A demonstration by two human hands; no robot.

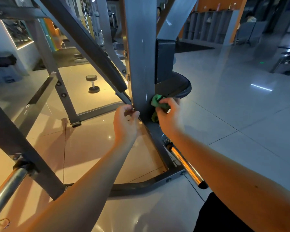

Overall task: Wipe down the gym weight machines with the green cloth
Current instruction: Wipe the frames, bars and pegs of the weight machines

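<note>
A grey steel upright (141, 67) of the weight machine rises through the middle of the view. My right hand (168, 114) grips the bunched green cloth (157, 102) and presses it against the right side of the upright, low down, just under the black seat pad (176, 86). My left hand (126, 122) hovers at the upright's left edge with its fingers loosely curled, and I cannot tell if they touch the frame. Part of the cloth hangs below my right hand's fingers.
Slanted grey frame bars (84, 42) cross at the left. Chrome weight pegs stick out at the lower left (6, 191) and lower right (188, 168). A dumbbell (92, 83) stands on the glossy tile floor. Lockers (208, 25) and a seated person (250, 18) are far back.
</note>
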